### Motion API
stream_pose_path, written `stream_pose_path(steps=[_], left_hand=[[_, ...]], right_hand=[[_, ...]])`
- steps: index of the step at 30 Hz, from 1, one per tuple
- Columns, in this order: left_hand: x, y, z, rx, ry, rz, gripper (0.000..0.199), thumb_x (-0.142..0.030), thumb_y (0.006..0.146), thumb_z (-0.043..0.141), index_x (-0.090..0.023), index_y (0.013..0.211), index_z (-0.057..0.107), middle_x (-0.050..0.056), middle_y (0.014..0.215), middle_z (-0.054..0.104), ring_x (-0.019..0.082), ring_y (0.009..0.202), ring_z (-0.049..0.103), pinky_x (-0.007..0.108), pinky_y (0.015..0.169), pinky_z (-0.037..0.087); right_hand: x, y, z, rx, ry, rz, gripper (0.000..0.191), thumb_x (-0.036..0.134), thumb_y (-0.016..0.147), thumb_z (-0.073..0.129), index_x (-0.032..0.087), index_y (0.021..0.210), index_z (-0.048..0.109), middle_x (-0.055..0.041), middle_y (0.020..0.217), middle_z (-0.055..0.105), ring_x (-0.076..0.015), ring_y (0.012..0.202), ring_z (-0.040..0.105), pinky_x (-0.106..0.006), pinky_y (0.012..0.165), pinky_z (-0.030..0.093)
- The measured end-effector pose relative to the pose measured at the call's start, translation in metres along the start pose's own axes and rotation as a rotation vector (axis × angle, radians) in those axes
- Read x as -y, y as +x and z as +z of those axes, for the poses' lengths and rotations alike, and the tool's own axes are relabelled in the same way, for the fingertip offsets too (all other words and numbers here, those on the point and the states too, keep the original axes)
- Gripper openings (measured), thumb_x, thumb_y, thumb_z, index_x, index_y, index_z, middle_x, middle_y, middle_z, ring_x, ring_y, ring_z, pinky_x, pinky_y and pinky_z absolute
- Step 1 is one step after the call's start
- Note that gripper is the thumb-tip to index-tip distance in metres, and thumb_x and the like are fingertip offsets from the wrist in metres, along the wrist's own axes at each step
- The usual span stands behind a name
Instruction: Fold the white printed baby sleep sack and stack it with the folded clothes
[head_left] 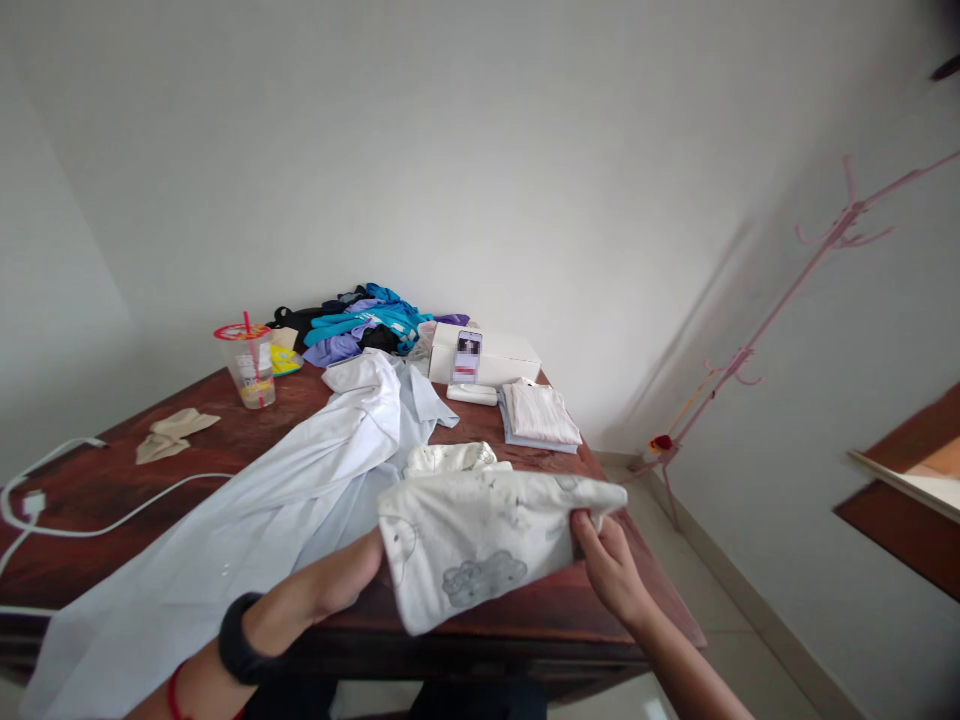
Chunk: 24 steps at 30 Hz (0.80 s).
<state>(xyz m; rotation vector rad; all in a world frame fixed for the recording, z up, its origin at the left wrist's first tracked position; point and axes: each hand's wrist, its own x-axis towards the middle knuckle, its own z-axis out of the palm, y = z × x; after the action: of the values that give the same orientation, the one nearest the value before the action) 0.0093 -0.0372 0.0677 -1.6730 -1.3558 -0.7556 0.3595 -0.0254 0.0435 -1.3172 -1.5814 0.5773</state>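
A white printed cloth garment (pixel 499 540) with grey cloud and animal drawings is held up over the front of the table. My right hand (pixel 611 560) pinches its right edge, thumb on the near side. My left hand (pixel 358 575) reaches behind the garment's left edge, and its fingers are hidden by the fabric. Just beyond, a crumpled part of white printed fabric (pixel 450 458) rests on the table. To the left, a long white shirt (pixel 300 470) lies spread across the tabletop and hangs over the front edge.
On the dark wooden table (pixel 217 440) stand a plastic cup (pixel 255 375) with a straw, a phone (pixel 466 355) against a white box (pixel 510 350), and a folded clothes stack (pixel 541 415). Piled clothes (pixel 367 325) lie at the back, a white cable (pixel 150 518) left. A pink coat rack (pixel 780 290) leans right.
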Motion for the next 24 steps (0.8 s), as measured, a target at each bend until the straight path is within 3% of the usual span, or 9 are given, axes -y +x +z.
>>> stream_pose_path(steps=[1, 3, 5, 6, 9, 11, 16, 21, 24], left_hand=[[-0.006, 0.006, 0.003, 0.17, -0.382, -0.159, 0.039, -0.047, 0.095, 0.052, -0.017, 0.109, 0.073, 0.008, 0.111, 0.076, 0.026, 0.106, 0.071, 0.037, 0.075, 0.062], [-0.02, 0.016, 0.007, 0.695, -1.195, -0.559, 0.061, -0.061, 0.099, 0.033, -0.018, 0.118, 0.072, 0.009, 0.109, 0.078, 0.031, 0.11, 0.07, 0.041, 0.075, 0.061], [-0.031, 0.018, 0.007, 1.154, -1.748, -0.933, 0.08, -0.075, 0.095, 0.024, -0.017, 0.131, 0.066, 0.013, 0.114, 0.076, 0.036, 0.114, 0.068, 0.046, 0.079, 0.059], [-0.035, 0.016, 0.005, 1.26, -1.921, -1.089, 0.084, -0.079, 0.093, 0.024, -0.018, 0.137, 0.061, 0.013, 0.118, 0.075, 0.037, 0.115, 0.068, 0.047, 0.082, 0.058], [-0.043, 0.002, -0.005, 1.157, -2.174, -1.409, 0.083, -0.079, 0.091, 0.035, -0.021, 0.149, 0.049, 0.012, 0.132, 0.069, 0.035, 0.119, 0.066, 0.047, 0.094, 0.054], [-0.048, -0.011, -0.013, 1.016, -2.166, -1.477, 0.081, -0.075, 0.09, 0.046, -0.024, 0.153, 0.043, 0.012, 0.14, 0.064, 0.034, 0.125, 0.063, 0.047, 0.1, 0.051], [-0.061, -0.03, -0.02, 0.87, -1.86, -1.226, 0.084, -0.048, 0.076, 0.082, -0.022, 0.148, 0.048, 0.013, 0.141, 0.064, 0.034, 0.128, 0.06, 0.044, 0.107, 0.048], [-0.063, -0.039, -0.027, 0.818, -1.61, -0.787, 0.051, -0.05, 0.094, 0.062, -0.021, 0.137, 0.061, 0.012, 0.133, 0.068, 0.031, 0.124, 0.063, 0.039, 0.105, 0.051], [-0.06, -0.049, -0.033, 0.654, -1.531, -0.319, 0.05, -0.047, 0.1, 0.055, -0.03, 0.147, 0.053, 0.008, 0.132, 0.07, 0.025, 0.119, 0.067, 0.029, 0.101, 0.053]], right_hand=[[0.003, 0.011, 0.007, -0.047, 0.012, 0.013, 0.065, 0.079, 0.09, 0.043, 0.02, 0.064, 0.054, -0.0056, 0.063, 0.061, -0.0201, 0.06, 0.054, -0.029, 0.054, 0.045], [0.007, 0.032, 0.019, -0.073, 0.017, 0.05, 0.063, 0.078, 0.09, 0.044, 0.02, 0.066, 0.052, -0.0045, 0.064, 0.06, -0.0194, 0.062, 0.053, -0.028, 0.055, 0.042], [0.005, 0.045, 0.027, -0.015, 0.009, 0.083, 0.06, 0.075, 0.092, 0.045, 0.018, 0.073, 0.057, -0.0054, 0.072, 0.065, -0.0216, 0.07, 0.057, -0.029, 0.062, 0.044], [0.002, 0.049, 0.03, 0.033, 0.002, 0.094, 0.059, 0.073, 0.092, 0.046, 0.018, 0.076, 0.059, -0.006, 0.076, 0.067, -0.023, 0.074, 0.059, -0.03, 0.066, 0.046], [-0.007, 0.049, 0.032, 0.17, 0.007, 0.119, 0.053, 0.067, 0.09, 0.054, 0.016, 0.09, 0.068, -0.0081, 0.089, 0.071, -0.0267, 0.088, 0.063, -0.033, 0.078, 0.048], [-0.008, 0.043, 0.028, 0.209, 0.049, 0.153, 0.051, 0.064, 0.087, 0.061, 0.016, 0.1, 0.07, -0.0097, 0.098, 0.073, -0.0286, 0.096, 0.064, -0.034, 0.085, 0.048], [0.002, 0.02, 0.012, 0.322, 0.322, 0.287, 0.053, 0.053, 0.087, 0.07, 0.018, 0.126, 0.065, -0.009, 0.116, 0.072, -0.0279, 0.105, 0.064, -0.033, 0.087, 0.049], [-0.01, -0.003, -0.004, 0.446, 0.437, 0.39, 0.048, 0.05, 0.082, 0.077, 0.013, 0.113, 0.071, -0.0082, 0.095, 0.075, -0.0238, 0.082, 0.066, -0.031, 0.072, 0.051], [-0.018, -0.017, -0.019, 0.456, 0.373, 0.351, 0.049, 0.053, 0.074, 0.082, 0.014, 0.1, 0.074, -0.009, 0.088, 0.075, -0.0271, 0.08, 0.068, -0.037, 0.074, 0.055]])
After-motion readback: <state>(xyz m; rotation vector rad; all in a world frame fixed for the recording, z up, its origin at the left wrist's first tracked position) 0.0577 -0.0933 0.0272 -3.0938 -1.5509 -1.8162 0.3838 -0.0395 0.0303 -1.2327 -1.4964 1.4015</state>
